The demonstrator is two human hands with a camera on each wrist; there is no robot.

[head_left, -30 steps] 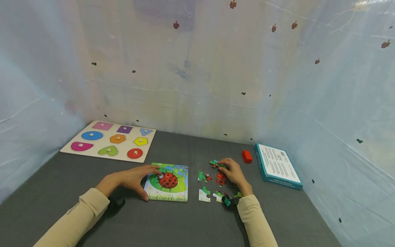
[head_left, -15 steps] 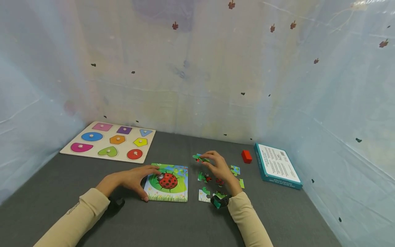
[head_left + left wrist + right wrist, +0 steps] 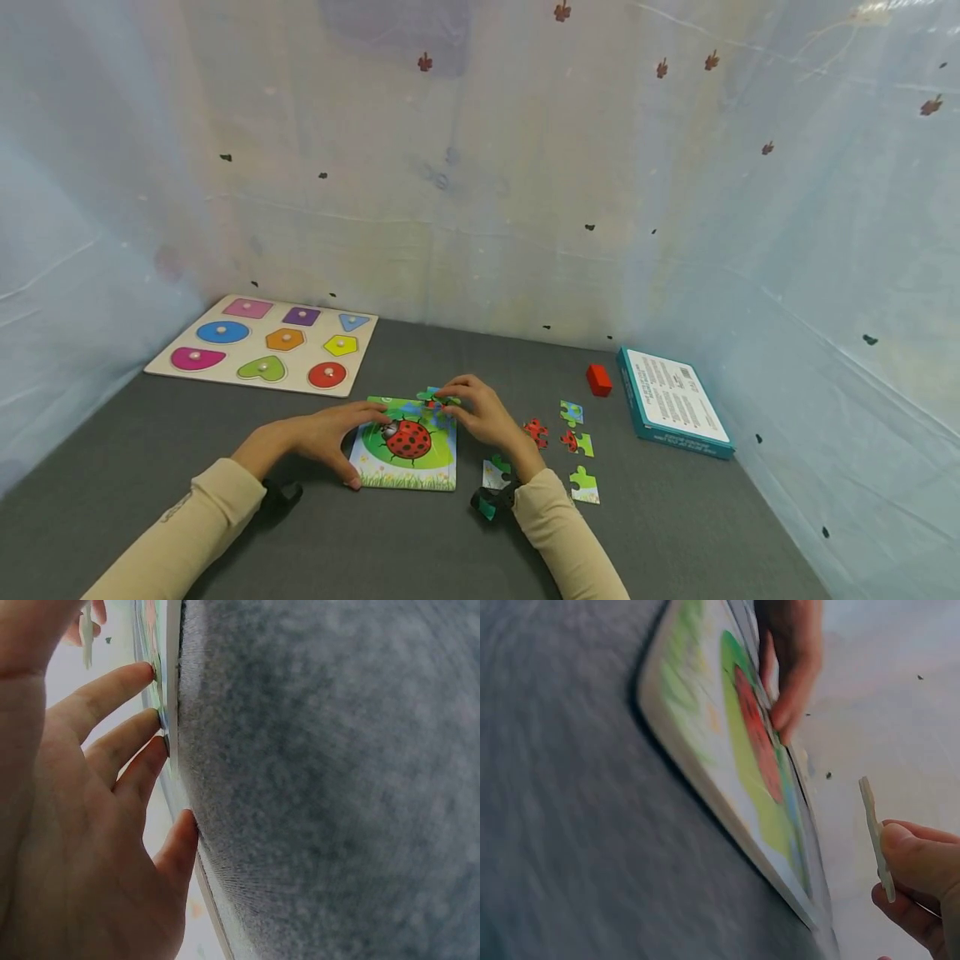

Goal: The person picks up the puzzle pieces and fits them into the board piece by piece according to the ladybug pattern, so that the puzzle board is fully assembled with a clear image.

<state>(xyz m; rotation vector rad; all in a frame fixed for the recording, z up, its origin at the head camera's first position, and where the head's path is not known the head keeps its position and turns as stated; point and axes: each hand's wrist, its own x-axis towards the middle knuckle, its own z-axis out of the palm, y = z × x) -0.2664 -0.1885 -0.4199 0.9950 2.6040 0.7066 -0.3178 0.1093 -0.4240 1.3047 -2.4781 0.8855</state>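
A square ladybug puzzle board (image 3: 431, 468) lies flat on the dark cloth between the hands. My left hand (image 3: 326, 437) rests at its left side, fingertips on the picture's upper left and thumb by the lower left corner. In the left wrist view its fingers (image 3: 124, 739) are spread and fairly straight. My right hand (image 3: 483, 417) pinches a thin green and blue puzzle piece (image 3: 429, 397) between thumb and fingers. That piece is held over the board's upper right edge. Seen from the right wrist, the piece (image 3: 876, 840) is edge-on and raised above the board.
Several loose puzzle pieces lie to the right, among them a red spotted one (image 3: 536, 433) and a green-white one (image 3: 585, 485). A red block (image 3: 599, 380) and teal box (image 3: 675, 400) are farther right. A knobbed shape board (image 3: 258, 346) lies back left.
My right hand has carried the pinched puzzle piece leftward from the loose pieces to over the ladybug board. Pieces beneath the right forearm have come into view. My left hand stays in place.
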